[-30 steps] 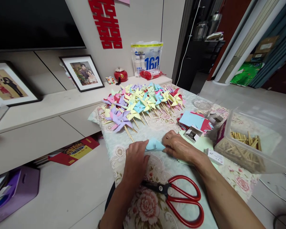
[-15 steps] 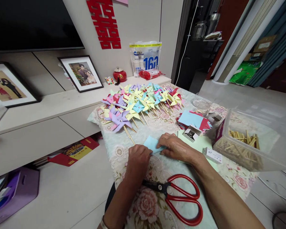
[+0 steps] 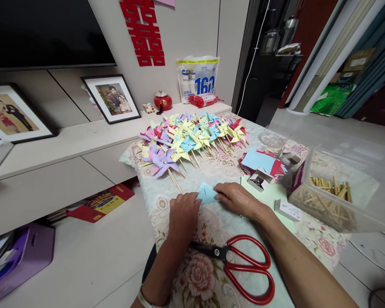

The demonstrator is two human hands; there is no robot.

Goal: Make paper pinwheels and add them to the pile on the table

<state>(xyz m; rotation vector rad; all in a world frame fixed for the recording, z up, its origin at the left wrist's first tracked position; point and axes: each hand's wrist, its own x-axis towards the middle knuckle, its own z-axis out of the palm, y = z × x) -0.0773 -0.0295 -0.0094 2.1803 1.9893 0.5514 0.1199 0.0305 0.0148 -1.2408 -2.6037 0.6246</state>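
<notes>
Where hands meet: floral tablecloth [image 3: 211, 278] (pinwheels [image 3: 192, 137] beyond)

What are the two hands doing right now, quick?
Left hand: pressed on the left edge of the blue paper, fingers curled.
Right hand: fingers flat, pressing the paper's right side onto the table.

Soft, even indoor daylight fills the room; nothing is harsh or dim. The floral tablecloth [image 3: 218, 167] is evenly lit, with faint, short shadows under the hands and beneath the red scissors [image 3: 244, 265] near the table's front edge; a pale sheen lies on the clear plastic box [image 3: 340, 188] at the right edge. The dark television [image 3: 45, 30] reflects almost nothing. Wide-angle distortion bends walls and door frames toward the corners; the centre is sharp, the margins slightly soft.
</notes>
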